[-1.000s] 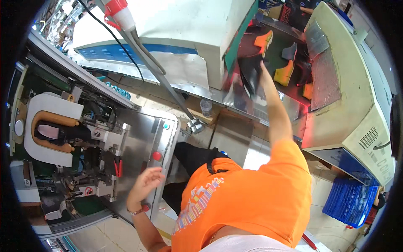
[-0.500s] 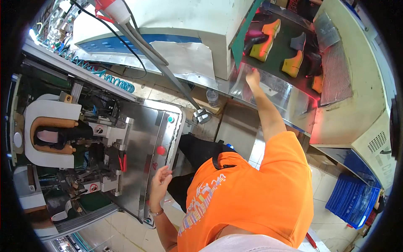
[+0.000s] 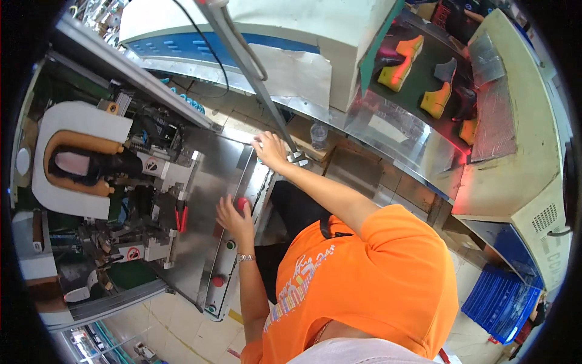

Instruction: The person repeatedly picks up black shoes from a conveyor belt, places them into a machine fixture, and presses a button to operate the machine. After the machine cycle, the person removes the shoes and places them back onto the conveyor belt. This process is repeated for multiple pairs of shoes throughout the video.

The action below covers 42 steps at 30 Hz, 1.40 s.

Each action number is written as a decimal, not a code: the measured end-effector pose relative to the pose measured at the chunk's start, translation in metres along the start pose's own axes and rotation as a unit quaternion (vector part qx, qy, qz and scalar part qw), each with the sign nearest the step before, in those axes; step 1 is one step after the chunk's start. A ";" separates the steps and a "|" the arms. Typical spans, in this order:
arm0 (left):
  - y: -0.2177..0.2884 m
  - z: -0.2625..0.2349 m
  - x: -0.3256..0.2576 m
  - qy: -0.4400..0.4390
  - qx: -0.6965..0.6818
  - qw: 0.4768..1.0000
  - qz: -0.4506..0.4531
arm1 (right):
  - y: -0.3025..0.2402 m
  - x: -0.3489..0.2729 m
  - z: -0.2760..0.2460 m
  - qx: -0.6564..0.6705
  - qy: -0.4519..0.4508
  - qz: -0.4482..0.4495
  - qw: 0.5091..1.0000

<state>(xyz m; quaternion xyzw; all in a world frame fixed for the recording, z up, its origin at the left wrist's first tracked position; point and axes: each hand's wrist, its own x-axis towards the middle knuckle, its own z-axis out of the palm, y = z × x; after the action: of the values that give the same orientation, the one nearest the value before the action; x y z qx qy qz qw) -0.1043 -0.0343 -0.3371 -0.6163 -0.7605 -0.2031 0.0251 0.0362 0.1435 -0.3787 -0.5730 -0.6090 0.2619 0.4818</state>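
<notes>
My left hand (image 3: 235,219) hovers over the metal front of the machine (image 3: 203,164), fingers spread and holding nothing. Its fingertips are close to a red button (image 3: 242,204) on the control strip. At the strip's far corner is my right hand (image 3: 271,150), fingers bent but apart, with nothing visible in them; a round button under them is mostly hidden. Inside the machine, a dark shoe upper (image 3: 124,164) with a pale pinkish sole piece (image 3: 71,164) points into a U-shaped tan pad (image 3: 54,148) framed by a white block (image 3: 48,188).
Red-handled pliers (image 3: 181,216) hang on the machine's inner side. A slanting metal pole (image 3: 254,79) stands beyond my right hand. Yellow and dark shoe parts (image 3: 438,100) lie on a red-lit conveyor (image 3: 412,100) at far right. Blue crates (image 3: 500,303) are stacked below it.
My right hand has come away from the conveyor's edge to the machine's corner. My left hand has risen and moved over the panel beside the red button. The view has shifted slightly.
</notes>
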 end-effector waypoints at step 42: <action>-0.005 0.002 -0.018 0.065 -0.023 0.998 0.011 | -0.004 -0.005 0.005 -0.128 0.069 -0.076 0.986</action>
<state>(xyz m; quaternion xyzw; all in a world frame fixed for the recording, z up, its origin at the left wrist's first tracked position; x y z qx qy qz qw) -0.1048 -0.0511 -0.3457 -0.6105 -0.7456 -0.2597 0.0630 0.0295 0.1394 -0.3786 -0.5988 -0.6446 0.1042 0.4638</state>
